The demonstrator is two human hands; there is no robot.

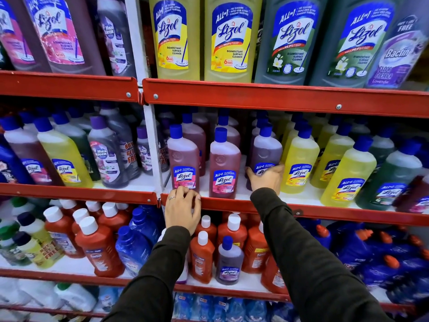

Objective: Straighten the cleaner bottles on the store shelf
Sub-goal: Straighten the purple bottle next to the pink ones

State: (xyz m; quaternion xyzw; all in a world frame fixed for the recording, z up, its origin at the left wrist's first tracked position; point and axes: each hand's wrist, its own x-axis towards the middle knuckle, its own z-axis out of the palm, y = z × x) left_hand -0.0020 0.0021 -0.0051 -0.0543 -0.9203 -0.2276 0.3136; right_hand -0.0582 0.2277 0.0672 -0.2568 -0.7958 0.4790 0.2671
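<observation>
On the middle shelf (pixel 232 205) stand pink Lizol cleaner bottles with blue caps. My left hand (pixel 183 209) rests its fingertips at the base of the left pink bottle (pixel 183 159), fingers curled over the red shelf lip. A second pink bottle (pixel 224 163) stands upright and untouched between my hands. My right hand (pixel 267 178) wraps around the lower part of a purple Lizol bottle (pixel 265 152), covering part of its label. Both arms wear dark sleeves.
Yellow bottles (pixel 299 163) and green bottles (pixel 392 175) crowd the shelf to the right, leaning slightly. Large Lizol bottles (pixel 228 38) fill the upper shelf. Red Bactin bottles (pixel 99 247) and blue bottles (pixel 132 249) stand below. A white upright post (pixel 153 145) divides the bays.
</observation>
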